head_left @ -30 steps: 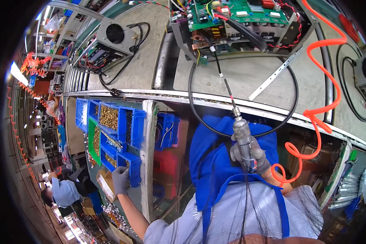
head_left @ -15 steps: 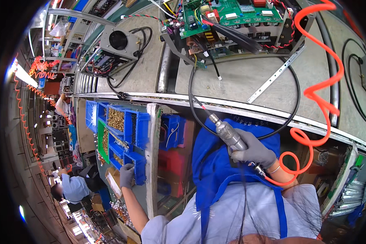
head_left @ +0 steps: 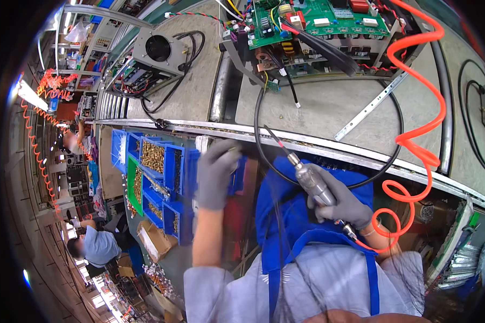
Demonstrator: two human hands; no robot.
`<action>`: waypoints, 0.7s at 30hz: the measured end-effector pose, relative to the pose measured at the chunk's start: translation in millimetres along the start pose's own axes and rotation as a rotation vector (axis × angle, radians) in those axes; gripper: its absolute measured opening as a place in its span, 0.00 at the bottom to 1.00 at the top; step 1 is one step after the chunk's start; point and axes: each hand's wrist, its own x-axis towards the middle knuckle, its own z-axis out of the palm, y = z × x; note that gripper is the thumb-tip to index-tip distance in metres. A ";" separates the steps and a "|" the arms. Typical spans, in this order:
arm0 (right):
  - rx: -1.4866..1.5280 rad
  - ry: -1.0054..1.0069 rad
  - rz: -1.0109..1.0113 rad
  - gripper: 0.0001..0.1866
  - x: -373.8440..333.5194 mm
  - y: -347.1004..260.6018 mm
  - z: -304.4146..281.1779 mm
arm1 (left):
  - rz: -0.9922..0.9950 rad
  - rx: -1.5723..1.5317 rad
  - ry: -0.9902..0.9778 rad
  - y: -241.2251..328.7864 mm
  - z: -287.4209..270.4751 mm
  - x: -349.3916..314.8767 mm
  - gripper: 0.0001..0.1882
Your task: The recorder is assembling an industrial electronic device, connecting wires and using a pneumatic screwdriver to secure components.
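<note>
Just before the blue apron (head_left: 288,220), a metal-bodied power screwdriver (head_left: 313,184) sat in the gray-gloved right hand (head_left: 346,200), whose grip was closed around the barrel. Its thin bit (head_left: 275,139) slanted away and to the left, the tip appearing over the near edge of the tabletop (head_left: 318,105); whether it touched there I could not tell. An orange hose (head_left: 442,110) joined the screwdriver's rear end and coiled to its right.

Left of the screwdriver and well apart from it, the gray-gloved left hand (head_left: 215,177) was raised, its grip narrow, with fingers curled — too blurred to tell whether it pinched anything. Farther left of the screwdriver, blue bins (head_left: 189,169) held brass-colored and dark small parts, and a green bin (head_left: 131,185) stood among them.

Beyond the screwdriver stood an opened unit with a green circuit board (head_left: 328,27), and a black cable (head_left: 258,124) looped around behind the tool. Beyond and to the screwdriver's right lay a perforated metal strip (head_left: 369,109); far beyond, to its left — a gray fan unit (head_left: 172,54).
</note>
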 end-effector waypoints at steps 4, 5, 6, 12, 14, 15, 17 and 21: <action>-0.209 0.090 -0.090 0.54 -17.2 -0.9 0.8 | -0.139 -0.472 -0.336 -45.2 48.3 57.2 0.18; -0.240 0.112 -0.098 0.54 -20.7 -0.2 0.9 | -0.204 -0.540 -0.394 -47.5 56.2 63.9 0.19; -0.207 0.132 -0.111 0.54 -21.7 -0.3 3.1 | -0.210 -0.538 -0.408 -49.7 60.0 66.5 0.19; -0.250 0.181 -0.133 0.54 -15.9 -3.5 0.7 | -0.218 -0.613 -0.496 -47.9 67.1 68.6 0.19; -0.229 0.177 -0.115 0.54 -14.1 -2.6 -1.7 | -0.230 -0.643 -0.558 -44.6 65.1 69.9 0.18; -0.205 0.173 -0.101 0.53 -12.6 -2.9 -2.2 | -0.227 -0.646 -0.552 -44.7 61.7 70.7 0.18; -0.152 0.147 -0.038 0.54 -12.9 -13.5 2.5 | -0.134 -0.546 -0.606 -44.3 55.5 72.8 0.16; 0.030 0.127 0.049 0.54 -18.5 -27.1 5.5 | -0.023 -0.343 -0.582 -30.8 47.8 74.6 0.14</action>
